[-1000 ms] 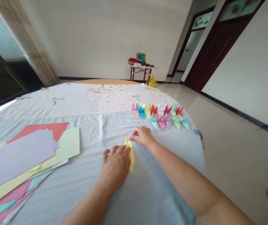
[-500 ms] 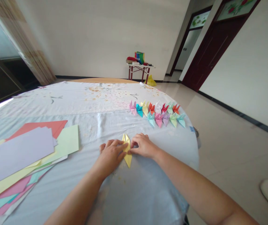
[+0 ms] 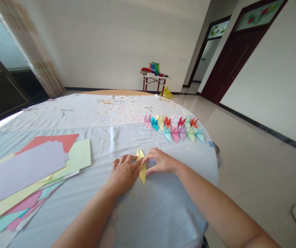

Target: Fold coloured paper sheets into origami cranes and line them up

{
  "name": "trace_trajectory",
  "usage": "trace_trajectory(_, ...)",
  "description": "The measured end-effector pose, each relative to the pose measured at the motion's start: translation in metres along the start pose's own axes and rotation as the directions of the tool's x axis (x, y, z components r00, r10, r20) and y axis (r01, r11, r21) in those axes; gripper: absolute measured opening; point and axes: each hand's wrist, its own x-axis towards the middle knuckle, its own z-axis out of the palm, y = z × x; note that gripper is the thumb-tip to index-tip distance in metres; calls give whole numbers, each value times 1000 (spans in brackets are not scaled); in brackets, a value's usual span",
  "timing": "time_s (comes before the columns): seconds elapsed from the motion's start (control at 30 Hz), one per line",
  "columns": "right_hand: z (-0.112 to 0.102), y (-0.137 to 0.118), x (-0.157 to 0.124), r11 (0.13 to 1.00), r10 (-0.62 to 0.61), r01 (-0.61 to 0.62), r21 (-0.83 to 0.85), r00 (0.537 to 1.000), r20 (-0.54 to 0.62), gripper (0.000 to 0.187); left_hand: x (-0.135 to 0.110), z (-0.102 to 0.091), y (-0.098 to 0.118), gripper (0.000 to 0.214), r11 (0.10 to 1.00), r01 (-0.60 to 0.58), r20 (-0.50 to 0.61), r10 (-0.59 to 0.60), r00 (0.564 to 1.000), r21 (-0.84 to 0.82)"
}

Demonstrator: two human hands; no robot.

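A narrow piece of folded yellow paper (image 3: 142, 175) lies on the cloth in front of me, its two split points facing away and a single point toward me. My left hand (image 3: 125, 172) holds it down from the left, fingers pressed across its middle. From the right, my right hand (image 3: 162, 163) reaches in with thumb and index finger apart. Its index fingertip is at the paper's upper right edge, close to the left fingers; the thumb is beside the lower half. Beyond the hands stand several folded paper cranes (image 3: 175, 133) in two rows, in mixed colours.
Loose coloured paper sheets (image 3: 31, 165) are piled at the left of the round table, which has a pale cloth (image 3: 91, 203). The table's curved edge runs along the right. Against the far wall is a small side table (image 3: 155, 78) with things on it.
My right thumb and index finger have spread apart; the index has moved up toward the left fingers and the thumb has come off the paper. The left hand still presses. The view has shifted slightly.
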Motion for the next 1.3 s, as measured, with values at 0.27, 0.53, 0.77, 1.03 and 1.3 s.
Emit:
trace_trajectory(0.27, 7, 12, 4, 991, -117, 116, 62, 993, 15, 36, 0, -1, -14, 47, 988, -29, -20, 26, 999, -151)
trace_trajectory(0.53, 4, 14, 1, 984, -148, 152, 94, 988, -47, 31, -3, -4, -10, 34, 988, -65, -54, 58, 997, -139)
trace_trajectory(0.77, 5, 17, 1, 985, -144, 149, 91, 988, -53, 29, -2, -6, -8, 31, 989, -67, -67, 58, 996, -135)
trace_trajectory(1.03, 9, 14, 2, 982, -184, 188, 25, 976, -120, 14, -4, -7, -6, 32, 988, -71, -101, 57, 993, -140)
trace_trajectory(1.3, 11, 15, 0, 984, -167, 175, 38, 973, -162, 16, -1, -8, -6, 24, 986, -104, -136, 87, 987, -128)
